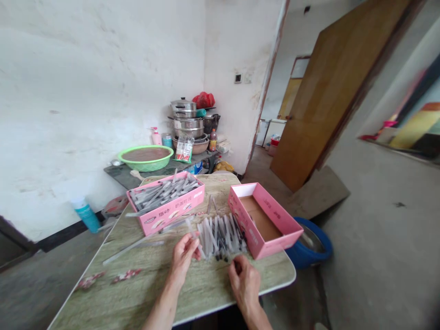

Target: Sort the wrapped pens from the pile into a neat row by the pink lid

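Note:
My left hand (185,250) is closed, with a frosted, translucent pen (194,237) pinched between thumb and fingers. Just right of it, a pile of similar pens (216,233) lies on the table (202,293), some showing dark ends toward me. My right hand (244,277) rests curled into a loose fist at the near right side of that pile; whatever its fingers hold, if anything, is hidden. Behind my left hand stands a pink box (175,213) heaped with more pens (165,191). A second pink box (264,220) at the right shows its bare brown bottom.
Several loose pens (125,250) lie on the table's left part. Beyond the table, a dark ledge bears a green basin (146,158) and stacked steel pots (187,123). A blue tub (311,243) stands on the floor beside the right edge, near a wooden door (319,105).

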A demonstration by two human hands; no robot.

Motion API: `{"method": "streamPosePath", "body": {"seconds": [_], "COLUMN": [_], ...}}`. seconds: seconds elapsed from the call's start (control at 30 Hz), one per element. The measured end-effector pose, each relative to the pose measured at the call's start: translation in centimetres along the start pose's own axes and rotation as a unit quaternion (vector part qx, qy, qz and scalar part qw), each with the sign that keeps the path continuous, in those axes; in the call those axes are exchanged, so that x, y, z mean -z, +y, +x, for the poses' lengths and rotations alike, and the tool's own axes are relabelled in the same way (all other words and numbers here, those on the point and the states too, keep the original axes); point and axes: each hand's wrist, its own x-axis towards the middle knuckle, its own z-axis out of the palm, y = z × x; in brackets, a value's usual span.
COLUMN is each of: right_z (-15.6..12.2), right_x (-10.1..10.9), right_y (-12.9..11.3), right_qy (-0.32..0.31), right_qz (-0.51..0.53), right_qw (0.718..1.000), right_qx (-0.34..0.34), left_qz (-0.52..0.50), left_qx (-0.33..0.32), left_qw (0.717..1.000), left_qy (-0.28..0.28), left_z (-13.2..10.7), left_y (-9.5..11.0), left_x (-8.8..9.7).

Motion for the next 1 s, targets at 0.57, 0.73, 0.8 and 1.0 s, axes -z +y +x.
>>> {"method": "streamPosePath", "body": {"seconds": [0.57, 0.73, 0.8, 1.0], "right_z": [2.4, 3.0, 3.6, 3.2], "right_x": [-2.5, -3.2, -3.3, -2.6], "right_y": [-1.1, -0.9, -1.3, -2.8], "right_qy": [0.014, 0.003, 0.003, -0.012], "right_qz": [-0.029, -0.040, -0.045, 0.017], "right_qw": [0.997, 0.994, 0.994, 0.992], "right_qx": [0.068, 0.099, 0.104, 0.123], "left_qz": [0.032, 0.008, -0.001, 0.004], "left_qx": [-0.020, -0.028, -0.029, -0.034], "left_qw": [0.997, 0.997, 0.997, 0.995], "left_qy": [-0.062, -0.072, -0.073, -0.091], "left_z": [0.1, 0.3, 0.3, 0.0], "left_y": [-0.7, -1.2, -1.4, -1.1], "left_x": [0.2, 0.1, 0.1, 0.1]}}
